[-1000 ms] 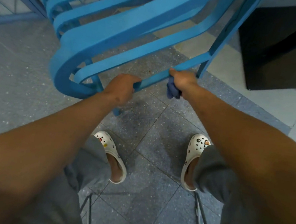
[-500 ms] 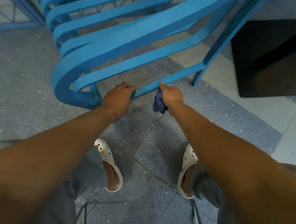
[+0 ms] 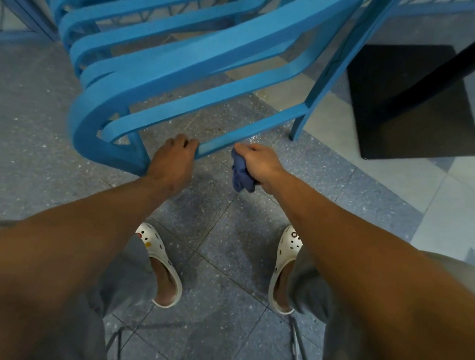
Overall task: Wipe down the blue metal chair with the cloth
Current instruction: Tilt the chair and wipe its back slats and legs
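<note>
Risk: blue metal chair [image 3: 167,59] appears tipped, steadied by left hand [image 3: 174,158] curled round lowest bar. Right hand [image 3: 259,163] bunches dark blue cloth [image 3: 241,174] just beside same bar. Hard stroke could twist chair free toward white clogs [image 3: 285,264].

The light is dim, cool and even, with no hard beam and no glare. Soft shadows spread on the floor [image 3: 222,238] under the person's legs and beneath the blue chair [image 3: 185,61]. The black slab [image 3: 405,111] at the upper right reads as a flat dark patch without detail. The wide lens bends straight lines near the edges, so the chair slats curve. The forearms at the bottom corners are large, soft and slightly blurred; the middle is sharper.
</note>
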The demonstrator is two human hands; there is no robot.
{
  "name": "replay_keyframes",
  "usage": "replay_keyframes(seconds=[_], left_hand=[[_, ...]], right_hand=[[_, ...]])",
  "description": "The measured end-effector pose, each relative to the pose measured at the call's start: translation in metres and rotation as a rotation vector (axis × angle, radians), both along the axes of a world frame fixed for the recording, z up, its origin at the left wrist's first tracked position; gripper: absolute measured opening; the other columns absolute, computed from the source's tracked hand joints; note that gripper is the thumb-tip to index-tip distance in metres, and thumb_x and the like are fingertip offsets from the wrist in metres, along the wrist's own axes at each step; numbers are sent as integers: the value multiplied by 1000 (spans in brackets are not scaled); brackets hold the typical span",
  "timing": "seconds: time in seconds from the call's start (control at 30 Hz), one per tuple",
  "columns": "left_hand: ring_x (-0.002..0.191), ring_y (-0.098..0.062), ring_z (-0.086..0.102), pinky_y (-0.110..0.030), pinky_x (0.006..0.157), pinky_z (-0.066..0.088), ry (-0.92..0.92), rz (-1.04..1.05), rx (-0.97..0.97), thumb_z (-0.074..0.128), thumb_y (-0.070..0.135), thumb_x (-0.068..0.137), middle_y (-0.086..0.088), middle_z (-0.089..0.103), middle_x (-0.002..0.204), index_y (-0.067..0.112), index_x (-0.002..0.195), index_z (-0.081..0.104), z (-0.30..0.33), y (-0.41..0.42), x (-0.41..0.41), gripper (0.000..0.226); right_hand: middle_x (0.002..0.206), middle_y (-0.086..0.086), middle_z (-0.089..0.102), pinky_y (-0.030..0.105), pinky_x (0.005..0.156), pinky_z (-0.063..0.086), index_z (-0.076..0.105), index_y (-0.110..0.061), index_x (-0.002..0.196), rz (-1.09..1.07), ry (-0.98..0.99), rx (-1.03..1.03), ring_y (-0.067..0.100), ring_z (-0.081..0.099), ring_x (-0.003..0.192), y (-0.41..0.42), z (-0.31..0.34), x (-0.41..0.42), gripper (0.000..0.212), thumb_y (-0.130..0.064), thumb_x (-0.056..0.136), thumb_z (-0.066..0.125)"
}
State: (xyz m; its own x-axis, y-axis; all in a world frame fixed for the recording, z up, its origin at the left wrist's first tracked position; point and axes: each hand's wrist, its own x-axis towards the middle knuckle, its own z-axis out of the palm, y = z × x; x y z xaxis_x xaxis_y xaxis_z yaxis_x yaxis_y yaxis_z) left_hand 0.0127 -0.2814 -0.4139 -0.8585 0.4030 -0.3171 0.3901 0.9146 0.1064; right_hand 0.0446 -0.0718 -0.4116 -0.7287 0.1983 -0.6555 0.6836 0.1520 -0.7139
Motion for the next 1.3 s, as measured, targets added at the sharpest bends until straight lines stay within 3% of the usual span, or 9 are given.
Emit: replay_keyframes(seconds=[0.13,0.3,0.5,0.63,0.87,1.0,1.07,1.2,1.3], left_hand=[[114,-37,52,-45,90,49,-24,6,-19,64,3,90,-19,49,131,12,141,44,4,-4,-1,56],[113,-38,53,-47,91,51,-35,12,5,66,0,89,-19,50,129,14,143,44,4,-17,-2,60],[111,-38,53,-50,91,51,-72,18,9,72,-4,81,-19,49,127,15,144,44,8,-39,-1,72],[107,-39,55,-50,90,51,-61,44,14,66,-6,84,-20,51,124,12,137,51,11,-54,5,58],[112,-35,55,-48,93,51,-70,51,18,61,8,94,-16,54,128,14,141,51,40,-35,17,49],[114,-34,58,-46,92,52,-14,-79,181,62,16,96,-13,58,131,12,138,57,79,8,34,42],[110,-34,60,-46,88,53,26,-138,286,61,20,97,-11,60,126,13,134,60,107,29,39,38],[110,-30,61,-42,91,51,213,-251,481,65,19,95,-8,64,118,14,128,66,168,63,40,33],[106,-26,62,-39,93,51,361,-338,637,63,17,95,-8,67,113,11,121,68,205,78,31,27]], right_hand=[[88,22,74,33,69,59,72,3,103,-19,3,-20,27,71,72,11,11,11,40,-34,103,56],[86,16,77,50,87,61,76,-7,95,-178,-22,-64,33,75,86,18,18,3,40,-44,96,61],[90,17,77,46,88,61,75,-4,95,-172,-15,-88,33,75,91,12,35,5,40,-41,99,62],[94,14,77,45,86,59,74,-2,101,-156,-25,-116,29,74,89,12,52,11,41,-41,97,60],[90,16,68,34,69,49,66,-12,93,48,36,-123,23,61,78,25,119,34,17,-23,86,55],[87,13,52,44,71,48,56,-18,88,109,103,-135,26,50,79,32,162,45,17,-22,71,60],[96,13,62,51,82,56,61,-18,107,172,145,-35,27,60,86,39,179,52,28,-19,80,67],[102,-2,69,34,80,59,62,-23,116,178,303,250,14,68,95,56,207,70,39,-21,80,75],[99,-7,69,33,77,61,66,-26,116,111,393,331,12,69,91,71,219,76,38,-23,79,76]])
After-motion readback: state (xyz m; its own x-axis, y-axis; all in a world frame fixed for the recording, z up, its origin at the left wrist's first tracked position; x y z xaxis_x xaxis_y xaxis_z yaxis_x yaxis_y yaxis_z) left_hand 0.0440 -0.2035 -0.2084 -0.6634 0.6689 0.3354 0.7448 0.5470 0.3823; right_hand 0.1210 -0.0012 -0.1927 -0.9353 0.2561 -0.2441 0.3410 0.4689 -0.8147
